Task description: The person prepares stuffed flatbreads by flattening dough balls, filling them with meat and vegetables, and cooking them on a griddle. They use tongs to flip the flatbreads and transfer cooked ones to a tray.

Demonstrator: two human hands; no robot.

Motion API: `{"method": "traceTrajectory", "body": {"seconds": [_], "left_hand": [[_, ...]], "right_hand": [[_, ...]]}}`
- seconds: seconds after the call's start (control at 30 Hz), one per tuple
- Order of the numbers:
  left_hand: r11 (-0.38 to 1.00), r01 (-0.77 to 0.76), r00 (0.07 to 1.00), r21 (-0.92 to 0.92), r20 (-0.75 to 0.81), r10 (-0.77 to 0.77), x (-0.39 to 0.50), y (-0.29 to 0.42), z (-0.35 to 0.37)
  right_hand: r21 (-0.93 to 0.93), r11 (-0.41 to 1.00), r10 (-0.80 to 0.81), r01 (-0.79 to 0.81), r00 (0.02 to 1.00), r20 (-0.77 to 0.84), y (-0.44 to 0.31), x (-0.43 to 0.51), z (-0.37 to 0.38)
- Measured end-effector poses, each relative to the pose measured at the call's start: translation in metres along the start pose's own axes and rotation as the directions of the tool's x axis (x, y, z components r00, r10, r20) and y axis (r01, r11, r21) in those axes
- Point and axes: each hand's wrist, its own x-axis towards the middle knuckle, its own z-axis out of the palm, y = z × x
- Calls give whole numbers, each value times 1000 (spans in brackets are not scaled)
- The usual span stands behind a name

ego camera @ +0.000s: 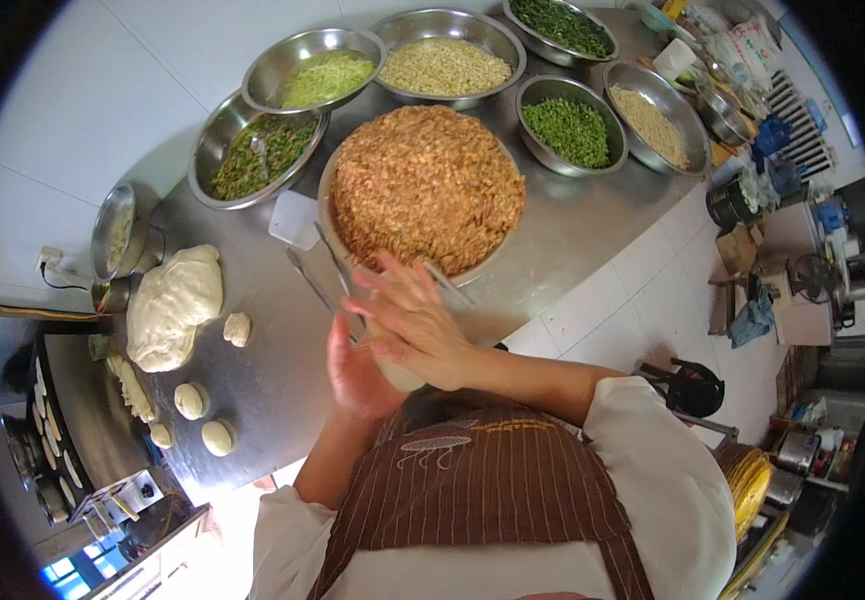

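Observation:
Between my two palms, in front of my apron, lies a pale flattened piece of dough [400, 373]. My left hand [361, 375] is beneath it with the palm turned up. My right hand [421, 330] presses over it with fingers stretched out. Just beyond the fingertips stands a big bowl heaped with reddish-brown filling [425, 187]. A thin metal utensil [312, 283] lies left of that bowl, near a white plastic scraper [297, 219]. To the left rest a large lump of dough [177, 304], a small torn piece [237, 329] and several rounded pieces, among them a dough ball [217, 438].
Steel bowls of chopped greens [566, 131], shredded green vegetable [327, 75], pale diced food [447, 66] and a green-and-brown mix [260, 157] line the back of the steel table [545, 247]. At the far left, flat pieces lie on a dark griddle [53, 427]. Tiled floor shows at right.

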Motion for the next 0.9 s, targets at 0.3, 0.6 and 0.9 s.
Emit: {"method": "traceTrajectory", "body": {"seconds": [0.3, 0.6, 0.9], "left_hand": [[589, -308, 619, 747, -313, 720, 33, -6, -13], [547, -520, 347, 656, -423, 837, 10, -29, -5], [524, -471, 394, 710, -362, 845, -59, 72, -17]], "right_hand": [[830, 556, 154, -45, 987, -49, 108, 19, -108], [690, 714, -38, -118, 978, 206, 130, 53, -92], [471, 881, -138, 42, 976, 171, 65, 157, -22]]}}
